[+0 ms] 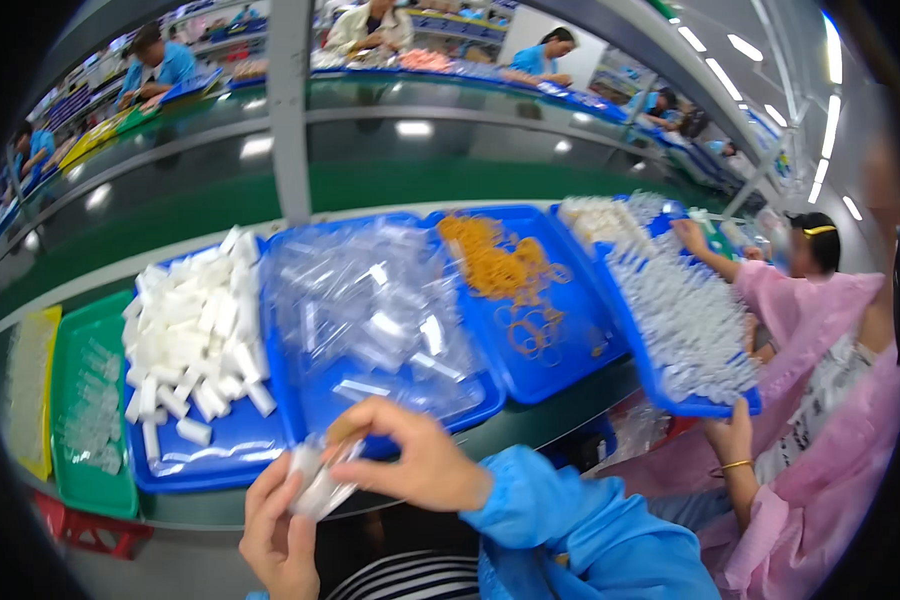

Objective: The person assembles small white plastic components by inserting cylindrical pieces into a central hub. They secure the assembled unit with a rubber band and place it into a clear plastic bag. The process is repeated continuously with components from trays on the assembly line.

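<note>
Here at the counter's (200, 508) near edge, by the bag tray's (485, 406) near-left corner, the left hand's (282, 528) fingers clamp a white roll (308, 466); the right hand's (410, 462) pinch its clear film (345, 474)!

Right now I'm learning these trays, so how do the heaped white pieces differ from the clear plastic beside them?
The white pieces are opaque; the clear plastic is see-through and glossy. The white pieces look short and chunky; the clear plastic looks thin and flat. Both lie loosely piled in blue trays.
</note>
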